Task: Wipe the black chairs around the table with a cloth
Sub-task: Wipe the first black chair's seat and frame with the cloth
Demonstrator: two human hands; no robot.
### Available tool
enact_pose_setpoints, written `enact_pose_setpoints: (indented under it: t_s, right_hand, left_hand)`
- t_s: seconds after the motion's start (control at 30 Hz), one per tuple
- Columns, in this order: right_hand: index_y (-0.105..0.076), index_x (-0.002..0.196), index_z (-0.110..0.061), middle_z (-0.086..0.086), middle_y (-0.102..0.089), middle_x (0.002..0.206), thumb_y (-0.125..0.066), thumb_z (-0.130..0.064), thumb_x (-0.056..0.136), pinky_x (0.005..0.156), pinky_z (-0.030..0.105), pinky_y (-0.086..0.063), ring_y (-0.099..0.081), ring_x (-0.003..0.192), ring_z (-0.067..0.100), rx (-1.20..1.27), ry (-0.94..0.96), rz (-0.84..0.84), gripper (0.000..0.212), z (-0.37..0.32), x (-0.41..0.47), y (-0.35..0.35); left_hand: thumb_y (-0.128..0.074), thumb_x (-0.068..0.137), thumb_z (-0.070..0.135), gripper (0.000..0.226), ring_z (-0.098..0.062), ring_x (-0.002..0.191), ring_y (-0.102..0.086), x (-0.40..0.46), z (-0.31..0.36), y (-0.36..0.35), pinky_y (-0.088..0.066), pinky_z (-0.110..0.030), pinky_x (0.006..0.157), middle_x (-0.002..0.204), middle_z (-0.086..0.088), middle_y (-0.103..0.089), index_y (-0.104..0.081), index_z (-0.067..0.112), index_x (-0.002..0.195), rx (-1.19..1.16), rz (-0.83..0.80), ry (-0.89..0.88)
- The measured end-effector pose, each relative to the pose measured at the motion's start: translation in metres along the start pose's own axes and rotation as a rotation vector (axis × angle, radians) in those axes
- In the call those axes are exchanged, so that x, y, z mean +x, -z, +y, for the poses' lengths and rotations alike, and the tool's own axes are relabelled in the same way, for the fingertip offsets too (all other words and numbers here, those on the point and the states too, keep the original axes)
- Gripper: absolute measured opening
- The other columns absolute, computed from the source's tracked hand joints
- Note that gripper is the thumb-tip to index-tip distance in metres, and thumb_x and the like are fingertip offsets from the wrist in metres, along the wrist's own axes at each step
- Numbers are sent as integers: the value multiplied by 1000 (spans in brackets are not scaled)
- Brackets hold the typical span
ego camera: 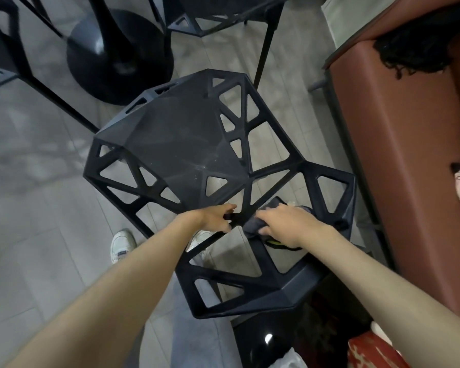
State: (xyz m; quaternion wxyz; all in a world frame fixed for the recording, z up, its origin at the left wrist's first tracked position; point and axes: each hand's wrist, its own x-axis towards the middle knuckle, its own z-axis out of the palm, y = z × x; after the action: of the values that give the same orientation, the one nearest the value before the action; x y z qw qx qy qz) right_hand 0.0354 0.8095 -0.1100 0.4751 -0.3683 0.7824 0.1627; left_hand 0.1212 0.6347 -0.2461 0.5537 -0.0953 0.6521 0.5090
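Chair (181, 144), black, stood on the floor (32, 197) directly below the camera, seat toward the top of the view and backrest toward the person. The left hand (215, 218) gripped a strut of the backrest near where it met the seat, fingers curled round the bar. The right hand (282, 224) held the cloth (252, 224), fingers curled over it, and pressed it against the neighbouring strut just beside the left hand. The cloth was dark grey, soft and bunched; part of it stuck out above the knuckles. Something yellow-green showed under the right wrist; what it was could not be told.

The chair was a rigid shell of flat angular facets. Its seat centre was a solid, matte, dusty panel with faint pale smears. The edges and the backrest were an open lattice of triangular and trapezoid cut-outs.

White shoes (122, 244) and pale grey trouser legs showed through the lattice and beside it. The floor was of grey rectangular tiles with a mottled surface.

A round, glossy black table base (117, 57) stood at upper left. A second chair (218, 14) of the same lattice form stood at the top, on thin straight legs. A reddish-brown sofa (398, 144), smooth-surfaced, ran along the right side, near the chair.
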Motion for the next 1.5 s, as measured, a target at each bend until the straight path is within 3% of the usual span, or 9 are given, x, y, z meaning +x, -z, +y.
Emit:
enact_pose_setpoints:
  t_s: [0.3,0.47,0.67,0.77,0.87,1.07,1.17,1.3,1.5]
  right_hand:
    - [-44,99,-28,-2,-59,109,-54,-26,102,112,36,-39,-56,113,20,-170,-31,77,11,1,-62,9]
    - [-57,122,-19,8,-64,126,-50,-24,105,85,39,-41,-57,119,31,7,-13,15,19,-13,3,1]
    - [-55,114,-23,2,-61,114,-50,-31,106,86,40,-44,-58,112,29,-23,88,-64,12,10,-20,14]
    - [-55,110,-27,-10,-58,122,-47,-35,107,101,24,-29,-51,123,14,-143,185,54,12,19,-62,28]
    - [-51,102,-33,-16,-60,110,-42,-45,107,121,32,-23,-58,115,8,-232,194,147,17,25,-102,37]
    - [-57,94,-33,-14,-60,89,-53,-47,104,113,33,-25,-63,92,9,-265,62,337,17,22,-144,28]
    - [-54,98,-29,-11,-63,93,-40,-50,106,115,33,-27,-61,98,12,-200,-44,303,26,7,-121,13]
    - [-58,108,-23,-2,-69,106,-52,-40,103,103,38,-40,-63,106,21,-35,-65,229,19,-7,-43,-7]
    - [-59,116,-21,8,-65,116,-56,-36,103,86,40,-48,-61,109,30,312,-135,36,20,-4,25,1]
  left_hand:
    - [-82,85,42,85,-17,146,-43,4,-26,-1,-34,-47,121,157,11,-46,-37,36,157,132,157,-121]
    - [-88,72,56,84,-12,133,-57,1,-30,-12,-44,-50,112,143,20,-60,-48,45,146,140,377,-114]
    - [-91,65,59,80,-12,119,-64,-5,-34,-19,-48,-49,107,123,21,-69,-58,42,136,48,484,-80]
    - [-89,69,58,82,-16,112,-67,-10,-32,-25,-51,-50,104,116,16,-73,-52,42,140,38,535,-81]
    - [-88,71,56,78,-10,100,-70,-10,-36,-32,-54,-48,99,99,21,-75,-52,43,138,21,578,-109]
    - [-88,73,54,56,-6,94,-70,-9,-37,-37,-56,-45,94,89,23,-74,-62,42,122,2,609,-121]
    - [-86,77,52,45,-7,92,-70,-13,-31,-37,-56,-42,91,96,21,-74,-65,39,115,84,612,-123]
    - [-79,86,50,34,-11,96,-69,-19,-26,-40,-55,-38,89,106,18,-72,-65,36,114,227,615,-131]
    - [-88,76,52,32,-13,91,-70,-23,-47,-40,-57,-38,91,92,11,-74,-69,35,94,-64,542,-38]
